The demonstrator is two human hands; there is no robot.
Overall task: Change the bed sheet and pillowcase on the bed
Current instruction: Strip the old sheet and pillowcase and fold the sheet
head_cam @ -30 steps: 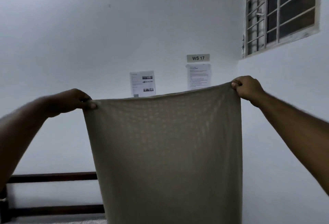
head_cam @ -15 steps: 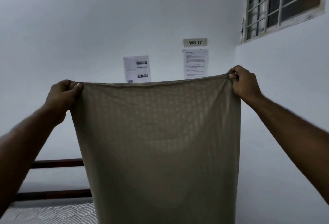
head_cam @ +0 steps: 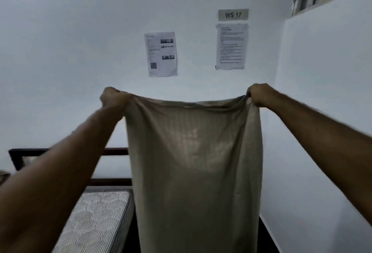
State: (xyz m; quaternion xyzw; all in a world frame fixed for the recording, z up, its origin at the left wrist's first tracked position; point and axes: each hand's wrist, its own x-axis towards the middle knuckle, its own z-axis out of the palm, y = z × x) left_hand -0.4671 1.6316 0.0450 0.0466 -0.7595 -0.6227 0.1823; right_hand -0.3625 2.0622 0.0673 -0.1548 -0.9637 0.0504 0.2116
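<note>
Now: beige pillowcase (head_cam: 193, 172) held up before the wall.
Left hand (head_cam: 112, 99) and right hand (head_cam: 259, 94) each grip a top corner; it hangs beside the bare mattress (head_cam: 94, 218).

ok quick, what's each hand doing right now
Left hand: closed, gripping one top corner of the beige cloth.
Right hand: closed, gripping the other top corner.

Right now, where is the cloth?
In the head view the cloth hangs mid-frame, its top corners gripped by the left hand and right hand, in front of the wall, right of the mattress.
</note>
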